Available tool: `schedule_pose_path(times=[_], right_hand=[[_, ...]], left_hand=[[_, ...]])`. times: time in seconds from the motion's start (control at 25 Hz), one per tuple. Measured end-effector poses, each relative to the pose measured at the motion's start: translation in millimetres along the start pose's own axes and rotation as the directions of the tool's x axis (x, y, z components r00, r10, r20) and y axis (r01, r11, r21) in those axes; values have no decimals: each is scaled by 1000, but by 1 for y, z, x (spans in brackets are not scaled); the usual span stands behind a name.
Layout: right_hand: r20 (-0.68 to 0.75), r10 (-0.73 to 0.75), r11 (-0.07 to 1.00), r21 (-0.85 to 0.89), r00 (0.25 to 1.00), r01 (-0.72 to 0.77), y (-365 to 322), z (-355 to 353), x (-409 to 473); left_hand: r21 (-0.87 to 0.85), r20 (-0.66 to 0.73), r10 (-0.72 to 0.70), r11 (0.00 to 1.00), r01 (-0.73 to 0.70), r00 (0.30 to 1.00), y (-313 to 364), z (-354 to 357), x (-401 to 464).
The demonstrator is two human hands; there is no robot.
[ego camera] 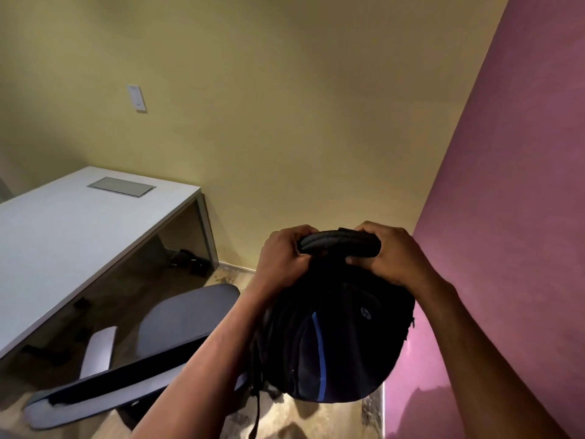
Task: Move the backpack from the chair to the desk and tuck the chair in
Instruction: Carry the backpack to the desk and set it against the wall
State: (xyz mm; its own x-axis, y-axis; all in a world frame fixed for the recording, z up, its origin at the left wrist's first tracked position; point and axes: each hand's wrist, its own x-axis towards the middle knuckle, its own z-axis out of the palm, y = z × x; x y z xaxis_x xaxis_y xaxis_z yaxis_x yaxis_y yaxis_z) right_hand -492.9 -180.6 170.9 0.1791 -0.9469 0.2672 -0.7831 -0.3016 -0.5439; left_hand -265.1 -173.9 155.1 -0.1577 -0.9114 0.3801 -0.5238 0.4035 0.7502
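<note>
Black fabric backpack (335,337) hangs in the air right of the chair (164,337), clear of its seat. Left hand (285,251) and right hand (387,253) both clench its padded top handle (340,245), the sensible place to hold. It looks soft and fairly full, so probably weighty. White desk (63,236) at far left lies bare, beside yellow and pink walls.

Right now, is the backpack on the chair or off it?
Off it: both hands, left hand and right hand, hold the backpack by its handle, beside the chair.
</note>
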Motion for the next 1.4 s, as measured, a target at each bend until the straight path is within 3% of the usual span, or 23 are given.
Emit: schedule_pose_path(times=[0.08, 0.24, 0.44, 0.6, 0.88, 1.12, 1.4], right_hand=[[-134, -32, 999, -38, 990, 28, 8, -4, 17], [-210, -21, 1000, 16, 977, 25, 26, -6, 66], [-219, -20, 994, 101, 975, 43, 54, 8, 148], [-185, -41, 994, 93, 982, 59, 62, 21, 220], [-146, -50, 991, 118, 988, 68, 77, 44, 332], [-37, -113, 972, 205, 993, 119, 109, 76, 432], [135, -230, 941, 284, 964, 185, 148, 107, 558]], left_hand=[[44, 23, 23, 999, -24, 999, 0, 1, 24], [154, 49, 19, 988, -27, 999, -23, -4, 64], [-39, 58, -32, 999, 35, 998, -84, -9, 121], [-154, -18, -49, 987, 46, 999, -123, -11, 184], [-171, -96, -70, 984, 53, 993, -176, -16, 275], [-155, -159, -181, 975, 156, 971, -219, -8, 338], [-142, -284, -346, 938, 318, 894, -253, 8, 414]])
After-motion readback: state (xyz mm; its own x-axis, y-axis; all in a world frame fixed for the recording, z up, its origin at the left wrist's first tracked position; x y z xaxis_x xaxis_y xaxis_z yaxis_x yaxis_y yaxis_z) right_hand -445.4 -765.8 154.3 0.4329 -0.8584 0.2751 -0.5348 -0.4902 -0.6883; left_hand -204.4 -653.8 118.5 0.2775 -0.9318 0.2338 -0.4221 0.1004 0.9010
